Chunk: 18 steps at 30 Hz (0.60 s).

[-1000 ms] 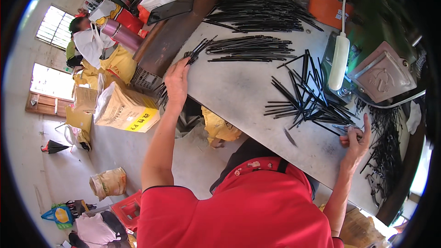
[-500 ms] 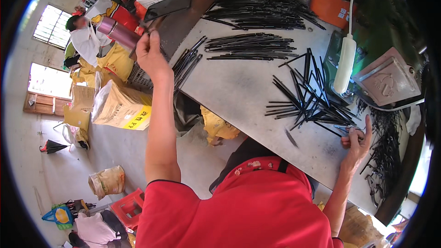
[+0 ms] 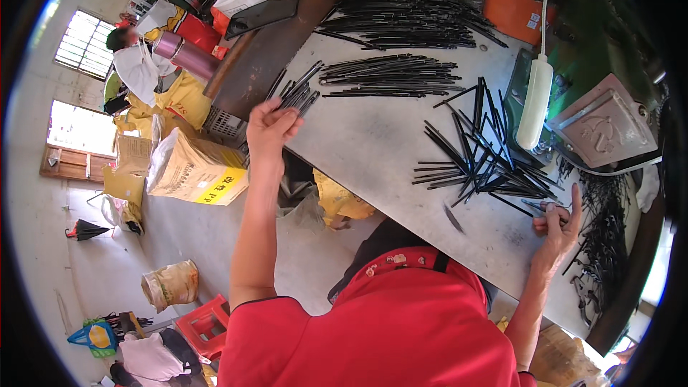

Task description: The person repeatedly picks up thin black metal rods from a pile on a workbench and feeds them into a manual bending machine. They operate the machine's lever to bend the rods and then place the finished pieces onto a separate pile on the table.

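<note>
Now your left hand (image 3: 274, 125) has dropped from beside the pink bottle (image 3: 186, 56) to the small bundle of black rods (image 3: 301, 92) at the left of the table (image 3: 358, 143), fingers curled, while your right hand (image 3: 556, 228) stays by the tangled rods (image 3: 494, 170), forefinger raised, others bent (what either pinches, I cannot tell).

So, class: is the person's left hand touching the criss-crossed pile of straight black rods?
Apart. The head view shows a stretch of smooth grey tabletop between the left hand and the criss-crossed pile of straight black rods, which lies farther right.
</note>
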Motion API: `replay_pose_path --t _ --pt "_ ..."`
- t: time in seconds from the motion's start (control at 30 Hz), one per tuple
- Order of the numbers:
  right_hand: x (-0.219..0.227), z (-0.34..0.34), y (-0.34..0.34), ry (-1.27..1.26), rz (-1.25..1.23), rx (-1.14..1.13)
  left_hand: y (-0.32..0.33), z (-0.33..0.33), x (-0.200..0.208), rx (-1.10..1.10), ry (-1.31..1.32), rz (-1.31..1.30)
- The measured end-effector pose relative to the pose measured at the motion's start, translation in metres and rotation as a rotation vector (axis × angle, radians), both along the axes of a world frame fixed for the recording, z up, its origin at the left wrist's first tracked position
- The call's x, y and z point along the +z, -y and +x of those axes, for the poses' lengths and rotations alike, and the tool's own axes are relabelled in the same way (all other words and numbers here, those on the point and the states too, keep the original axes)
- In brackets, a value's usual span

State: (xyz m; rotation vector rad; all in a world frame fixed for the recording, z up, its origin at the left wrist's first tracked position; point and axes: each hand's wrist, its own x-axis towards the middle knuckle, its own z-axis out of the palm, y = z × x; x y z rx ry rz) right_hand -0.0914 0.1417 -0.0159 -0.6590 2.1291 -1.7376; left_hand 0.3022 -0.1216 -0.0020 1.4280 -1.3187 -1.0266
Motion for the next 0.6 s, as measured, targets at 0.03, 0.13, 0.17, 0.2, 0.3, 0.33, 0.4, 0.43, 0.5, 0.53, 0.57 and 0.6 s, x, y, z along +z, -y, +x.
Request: replay_pose_path --t 0.03,0.13,0.17,0.2,0.3,0.33,0.4,0.43,0.5,0.53,0.57,0.6 --pt "0.001 0.0 0.0 -0.01 0.012 -0.005 0.0 0.0 0.005 -0.021 0.403 -0.197" --pt "0.004 0.002 0.001 -0.019 0.037 -0.005 0.001 0.006 0.006 -0.027 1.098 -0.363" --pt "0.005 0.002 0.002 -0.012 0.032 0.005 0.012 0.026 -0.008 -0.072 1.102 -0.278" --pt "0.006 0.002 0.002 -0.005 0.028 0.012 0.022 0.042 -0.016 -0.12 1.101 -0.194" --pt "0.004 0.001 0.0 0.02 0.028 0.013 0.035 0.044 -0.006 -0.203 1.026 -0.222" --pt "0.003 0.001 0.0 0.031 0.032 0.016 0.038 0.04 0.005 -0.241 1.051 -0.172" --pt "0.003 0.002 -0.001 -0.002 0.048 0.016 0.04 0.022 0.02 -0.313 1.125 -0.123" --pt "0.004 0.001 -0.002 0.0 0.049 0.028 0.047 0.027 0.012 -0.296 1.126 -0.119" --pt "0.006 0.003 -0.001 0.024 0.02 0.035 0.052 0.018 0.01 -0.266 1.207 -0.025" --pt "0.004 0.003 -0.003 0.03 0.016 0.048 0.051 0.017 0.007 -0.273 1.242 0.035" --pt "0.001 0.0 -0.003 0.034 0.005 0.058 0.047 0.016 0.001 -0.218 1.252 -0.078" --pt "0.0 -0.001 -0.003 0.038 -0.007 0.068 0.042 0.017 -0.008 -0.162 1.259 -0.192"
